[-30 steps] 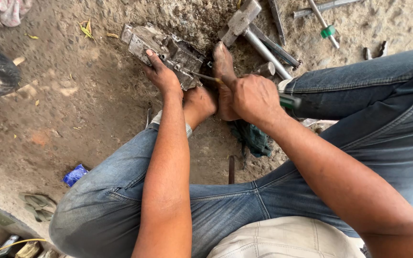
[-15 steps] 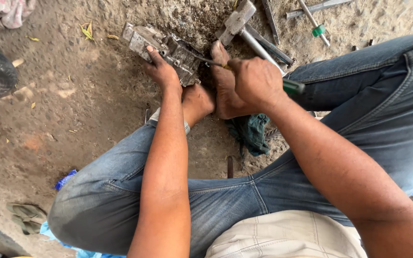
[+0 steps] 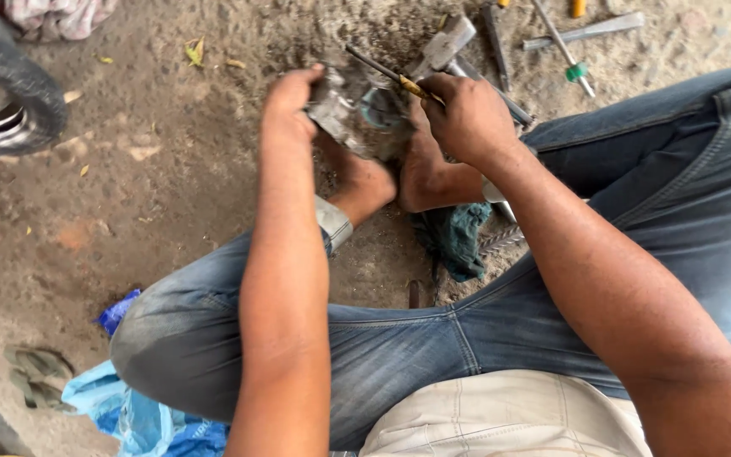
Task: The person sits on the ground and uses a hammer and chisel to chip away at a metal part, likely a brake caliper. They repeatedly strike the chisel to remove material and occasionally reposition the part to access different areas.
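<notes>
Head view, looking down on a person seated on a dirt floor (image 3: 154, 203). Jeans-clad legs (image 3: 433, 338) fill the lower frame, both bare feet (image 3: 399, 182) drawn together near centre. At 9 to 10 o'clock, part of a black tyre (image 3: 6, 93) enters from the edge. At 7 o'clock, a crumpled blue plastic bag (image 3: 141, 419) lies beside the left knee. Just below the feet, toward 5 o'clock from them, lies a dark green rag (image 3: 458, 237).

At 12 o'clock, the left hand (image 3: 291, 106) is curled closed around a grey metal part (image 3: 336, 106), held tilted above the feet; the part is blurred and its exact shape cannot be told. The right hand (image 3: 467, 114) is clenched around the handle of a thin rod-like tool (image 3: 382, 72), whose tip points toward 10 o'clock, over the metal part.

Behind the hands, at 12 to 1 o'clock, a hammer (image 3: 446, 46) rests on the floor, with several loose metal tools (image 3: 585, 30) scattered near it.
</notes>
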